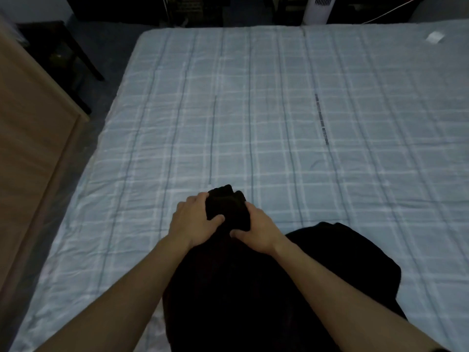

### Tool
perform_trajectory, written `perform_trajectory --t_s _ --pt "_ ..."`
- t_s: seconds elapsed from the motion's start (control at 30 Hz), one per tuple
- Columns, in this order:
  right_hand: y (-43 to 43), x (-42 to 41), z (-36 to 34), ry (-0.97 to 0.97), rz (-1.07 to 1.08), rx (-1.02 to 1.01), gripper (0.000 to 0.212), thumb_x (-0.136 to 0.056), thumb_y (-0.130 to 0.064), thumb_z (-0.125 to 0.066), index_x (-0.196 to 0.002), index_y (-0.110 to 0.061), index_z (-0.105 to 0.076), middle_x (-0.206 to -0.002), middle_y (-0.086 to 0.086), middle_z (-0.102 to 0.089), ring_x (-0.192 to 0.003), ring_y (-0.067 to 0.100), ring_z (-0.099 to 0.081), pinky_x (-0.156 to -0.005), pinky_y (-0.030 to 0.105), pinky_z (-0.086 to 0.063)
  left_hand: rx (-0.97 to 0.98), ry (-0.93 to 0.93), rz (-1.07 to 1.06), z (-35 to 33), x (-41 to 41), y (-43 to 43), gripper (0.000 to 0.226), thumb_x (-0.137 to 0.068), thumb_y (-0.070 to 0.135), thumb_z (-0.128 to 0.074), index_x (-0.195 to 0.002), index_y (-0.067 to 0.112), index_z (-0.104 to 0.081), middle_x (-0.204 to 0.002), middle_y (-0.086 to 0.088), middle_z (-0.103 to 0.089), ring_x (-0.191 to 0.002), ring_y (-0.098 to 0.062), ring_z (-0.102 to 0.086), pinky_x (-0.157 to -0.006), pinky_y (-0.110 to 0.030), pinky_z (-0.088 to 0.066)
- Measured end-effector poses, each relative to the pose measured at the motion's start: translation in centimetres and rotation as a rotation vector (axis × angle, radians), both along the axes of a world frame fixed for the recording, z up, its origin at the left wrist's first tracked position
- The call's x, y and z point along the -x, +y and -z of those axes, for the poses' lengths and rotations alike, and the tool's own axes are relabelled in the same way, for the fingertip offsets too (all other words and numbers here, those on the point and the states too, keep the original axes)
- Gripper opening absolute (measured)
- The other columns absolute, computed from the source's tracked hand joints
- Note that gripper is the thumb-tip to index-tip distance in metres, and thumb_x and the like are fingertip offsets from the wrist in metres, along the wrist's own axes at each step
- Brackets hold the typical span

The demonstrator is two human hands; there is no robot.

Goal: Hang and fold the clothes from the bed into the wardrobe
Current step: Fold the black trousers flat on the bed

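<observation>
1. Bed (279, 110): a broad, flat surface under a pale blue cover. The cover is checked with lighter bands and thin dark lines, and it is quilted and finely creased. A short line of dark print runs along one stripe.
2. Black garment (228, 288): soft, matt cloth lying on the near part of the bed as a rounded, shapeless mass. Its folds are too dark to make out. The far end is gathered into a lumpy bunch raised between the hands.
3. Left hand (195, 219): fingers curled over the left side of the bunch, thumb pressed across its near face.
4. Right hand (256, 229): fingers wrapped round the right side of the bunch, thumb lying on the cloth below. Both forearms are bare.
5. Wooden panel (30, 148): smooth, light brown and straight-edged, along the left of the bed.
6. Dark side table (63, 54): slim-legged, beyond the panel.
7. White tower fan (319, 8): slatted, upright behind the far edge of the bed.
8. White slip (435, 36): small and flat, on the far right corner of the cover.
</observation>
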State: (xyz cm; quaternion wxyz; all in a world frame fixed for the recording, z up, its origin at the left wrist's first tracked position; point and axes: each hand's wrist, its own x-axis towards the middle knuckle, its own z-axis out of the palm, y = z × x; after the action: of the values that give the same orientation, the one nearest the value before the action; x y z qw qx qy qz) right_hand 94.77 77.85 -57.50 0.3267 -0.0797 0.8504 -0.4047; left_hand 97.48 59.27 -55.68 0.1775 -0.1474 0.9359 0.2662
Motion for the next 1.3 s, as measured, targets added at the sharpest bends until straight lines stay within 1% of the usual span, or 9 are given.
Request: perform_trajectory --t_s 0.13,0.33,0.5,0.63,0.83,0.93,1.07,1.17,1.3 --pt "0.1 -0.6 2.3 -0.046 0.011 0.091 0.096 -0.082 -0.018 -0.077 -0.156 -0.026 -0.015 -0.142 -0.003 -0.048 -0.126 0.010 -0.047 -0.096 0.017 -0.038 -0.187 -0.174 -0.062 2.9 2.5 0.8 0.101 -0.065 0.044 -0.085 -0.145 0.023 -0.026 -0.126 -0.003 -0.053 -0.113 -0.024 -0.054 -0.096 -0.044 -0.050" --pt "0.9 -0.9 0.9 -0.024 0.026 0.148 0.090 -0.080 -0.014 -0.079 -0.150 -0.027 -0.024 -0.131 -0.012 -0.048 -0.116 0.003 -0.048 -0.081 0.005 -0.040 -0.209 0.000 -0.121 0.5 1.7 1.9 0.057 -0.070 0.023 -0.084 -0.119 0.019 -0.057 -0.096 0.006 -0.063 -0.089 -0.014 -0.063 -0.081 -0.036 -0.056" --pt "1.0 -2.6 -3.7 0.031 0.120 0.274 0.084 -0.080 -0.023 -0.078 -0.147 -0.036 -0.028 -0.133 -0.015 -0.051 -0.116 0.001 -0.056 -0.097 0.026 -0.051 -0.305 0.186 -0.159 -6.8 -0.7 2.4 0.042 -0.072 0.019 -0.084 -0.106 0.024 -0.060 -0.095 0.011 -0.064 -0.086 -0.005 -0.063 -0.074 -0.022 -0.053" --pt "1.6 -5.2 -9.3 0.063 0.140 0.346 0.087 -0.082 -0.025 -0.078 -0.151 -0.036 -0.025 -0.136 -0.021 -0.047 -0.114 -0.009 -0.052 -0.096 0.017 -0.047 -0.377 0.200 -0.125 -13.2 -4.4 3.0 0.040 -0.071 0.018 -0.085 -0.103 0.027 -0.063 -0.093 0.012 -0.067 -0.083 -0.002 -0.065 -0.070 -0.018 -0.051" --pt "3.4 -10.9 -17.7 0.181 0.107 0.406 0.065 -0.083 -0.024 -0.075 -0.137 -0.038 -0.043 -0.131 -0.013 -0.054 -0.106 -0.003 -0.058 -0.087 0.021 -0.054 -0.472 0.300 -0.136 -21.2 -11.7 4.6 0.005 -0.087 0.023 -0.073 -0.087 0.026 -0.070 -0.080 0.003 -0.072 -0.075 -0.013 -0.069 -0.074 -0.042 -0.058" --pt "4.2 -14.5 -21.7 0.241 0.108 0.421 0.060 -0.082 -0.026 -0.076 -0.132 -0.037 -0.044 -0.129 -0.010 -0.054 -0.106 0.001 -0.060 -0.083 0.027 -0.056 -0.424 0.399 -0.111 -24.7 -15.3 5.8 0.012 -0.089 0.020 -0.070 -0.089 0.032 -0.067 -0.086 0.006 -0.069 -0.081 -0.003 -0.066 -0.074 -0.029 -0.053" --pt "6.0 -18.7 -27.6 0.308 0.135 0.489 0.050 -0.083 -0.023 -0.076 -0.124 -0.034 -0.051 -0.127 -0.009 -0.057 -0.107 0.001 -0.062 -0.076 0.020 -0.053 -0.336 0.504 -0.042 -30.3 -19.5 6.5 0.022 -0.090 0.018 -0.067 -0.086 0.038 -0.060 -0.087 0.010 -0.063 -0.082 0.003 -0.060 -0.071 -0.018 -0.041" --pt "8.2 -21.2 -31.7 0.374 0.133 0.487 0.040 -0.087 -0.024 -0.072 -0.123 -0.033 -0.057 -0.126 -0.008 -0.059 -0.110 -0.003 -0.059 -0.085 0.019 -0.052 -0.372 0.524 0.050 -35.0 -22.9 7.0 0.016 -0.093 0.015 -0.062 -0.091 0.031 -0.063 -0.081 0.011 -0.067 -0.079 -0.006 -0.065 -0.068 -0.023 -0.047" --pt "10.2 -24.7 -36.1 0.570 0.085 0.384 0.049 -0.084 -0.026 -0.073 -0.128 -0.036 -0.054 -0.129 -0.017 -0.054 -0.122 -0.004 -0.048 -0.101 0.018 -0.039 -0.394 0.606 0.195 -40.8 -27.2 8.4 0.015 -0.095 0.010 -0.058 -0.097 0.023 -0.064 -0.085 0.004 -0.068 -0.081 -0.013 -0.065 -0.070 -0.025 -0.050"
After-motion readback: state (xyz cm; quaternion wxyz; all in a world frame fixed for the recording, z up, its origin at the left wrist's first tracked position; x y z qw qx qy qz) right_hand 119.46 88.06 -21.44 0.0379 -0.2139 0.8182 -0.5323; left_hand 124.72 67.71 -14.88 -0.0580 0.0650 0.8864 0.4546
